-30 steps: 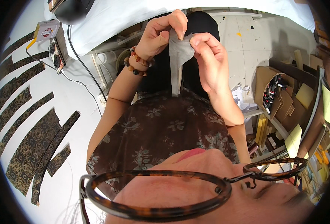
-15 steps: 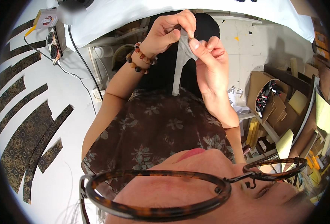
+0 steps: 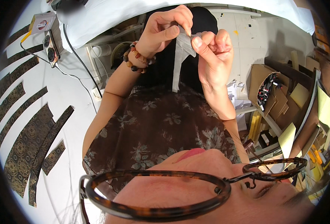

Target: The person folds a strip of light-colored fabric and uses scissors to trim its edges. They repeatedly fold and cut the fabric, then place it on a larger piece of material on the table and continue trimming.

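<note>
In front of my chest, over my dark lap, a thin whitish-grey fabric piece [image 3: 178, 61] hangs with a long narrow strip pointing down. My left hand [image 3: 166, 28], with beaded bracelets on its wrist, is closed at the top edge of the fabric, fingertips pinching. Close beside it, my right hand [image 3: 214, 50] pinches the same edge between thumb and forefinger, its other fingers curled. The fingertips of both hands nearly meet. Whether anything small is between them is too fine to make out.
Dark patterned fabric pieces [image 3: 27, 138] lie on the white table [image 3: 71, 149] at the left, near a small box with two round dials [image 3: 51, 48] and several cords. White cloth [image 3: 112, 16] covers the surface ahead. At right stand a cardboard box [image 3: 258, 80] and stacked boards.
My right hand has shifted slightly right and turned, its fingers spreading a little. The fabric's side flap now hangs more freely, and the strip's lower end has risen slightly.
</note>
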A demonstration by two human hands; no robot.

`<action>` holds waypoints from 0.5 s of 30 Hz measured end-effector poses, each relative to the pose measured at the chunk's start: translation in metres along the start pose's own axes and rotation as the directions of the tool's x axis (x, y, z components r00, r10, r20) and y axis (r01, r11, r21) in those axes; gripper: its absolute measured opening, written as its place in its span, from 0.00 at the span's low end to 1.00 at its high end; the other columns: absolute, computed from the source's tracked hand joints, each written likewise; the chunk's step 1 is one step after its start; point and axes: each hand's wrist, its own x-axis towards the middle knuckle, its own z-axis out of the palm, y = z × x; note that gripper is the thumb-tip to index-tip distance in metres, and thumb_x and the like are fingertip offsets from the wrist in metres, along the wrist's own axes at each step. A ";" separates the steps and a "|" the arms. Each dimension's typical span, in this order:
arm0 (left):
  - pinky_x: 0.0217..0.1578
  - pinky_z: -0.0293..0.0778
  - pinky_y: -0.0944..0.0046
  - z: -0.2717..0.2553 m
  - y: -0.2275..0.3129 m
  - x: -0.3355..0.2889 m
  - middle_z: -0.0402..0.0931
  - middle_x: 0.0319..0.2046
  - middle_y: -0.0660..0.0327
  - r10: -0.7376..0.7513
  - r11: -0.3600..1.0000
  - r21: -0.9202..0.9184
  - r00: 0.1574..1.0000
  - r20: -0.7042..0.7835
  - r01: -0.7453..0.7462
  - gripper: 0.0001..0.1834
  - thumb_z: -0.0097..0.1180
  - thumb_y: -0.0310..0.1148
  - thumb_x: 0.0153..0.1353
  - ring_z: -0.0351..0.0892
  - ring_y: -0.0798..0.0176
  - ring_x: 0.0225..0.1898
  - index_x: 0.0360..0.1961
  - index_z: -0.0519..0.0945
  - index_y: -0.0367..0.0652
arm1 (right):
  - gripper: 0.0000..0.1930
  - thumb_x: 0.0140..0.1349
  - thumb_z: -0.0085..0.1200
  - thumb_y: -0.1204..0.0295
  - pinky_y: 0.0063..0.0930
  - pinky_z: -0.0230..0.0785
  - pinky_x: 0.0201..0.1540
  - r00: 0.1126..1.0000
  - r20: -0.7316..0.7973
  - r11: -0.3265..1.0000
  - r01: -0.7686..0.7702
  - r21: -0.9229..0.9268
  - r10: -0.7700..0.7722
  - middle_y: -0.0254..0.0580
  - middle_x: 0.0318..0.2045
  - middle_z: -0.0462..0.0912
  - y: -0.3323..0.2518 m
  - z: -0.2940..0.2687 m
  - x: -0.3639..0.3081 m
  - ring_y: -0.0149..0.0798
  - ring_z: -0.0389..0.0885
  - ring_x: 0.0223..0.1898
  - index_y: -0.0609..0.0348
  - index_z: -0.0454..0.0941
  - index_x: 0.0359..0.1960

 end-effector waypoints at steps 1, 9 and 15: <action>0.46 0.61 0.61 -0.001 -0.001 -0.001 0.72 0.32 0.63 0.006 1.000 -0.005 1.000 0.005 -0.006 0.22 0.55 0.52 0.70 0.65 0.60 0.41 0.31 0.78 0.42 | 0.27 0.58 0.62 0.92 0.19 0.66 0.31 1.000 -0.001 1.000 0.007 -0.009 -0.007 0.36 0.22 0.78 0.001 0.000 0.000 0.23 0.71 0.25 0.48 0.55 0.28; 0.48 0.60 0.60 0.002 0.008 -0.002 0.72 0.34 0.61 -0.068 0.998 -0.007 0.997 -0.030 0.068 0.20 0.56 0.49 0.61 0.64 0.58 0.42 0.30 0.76 0.41 | 0.29 0.57 0.64 0.93 0.18 0.67 0.29 0.997 0.030 0.998 0.065 -0.013 -0.064 0.36 0.23 0.79 0.010 -0.010 0.005 0.22 0.72 0.25 0.49 0.53 0.26; 0.49 0.59 0.59 0.012 0.014 0.000 0.71 0.35 0.59 -0.087 0.996 -0.010 0.994 -0.064 0.086 0.18 0.54 0.47 0.60 0.64 0.57 0.43 0.30 0.76 0.40 | 0.29 0.57 0.64 0.93 0.18 0.71 0.30 0.996 0.019 0.995 0.089 -0.040 -0.088 0.38 0.24 0.80 0.004 -0.008 0.003 0.22 0.73 0.26 0.49 0.53 0.26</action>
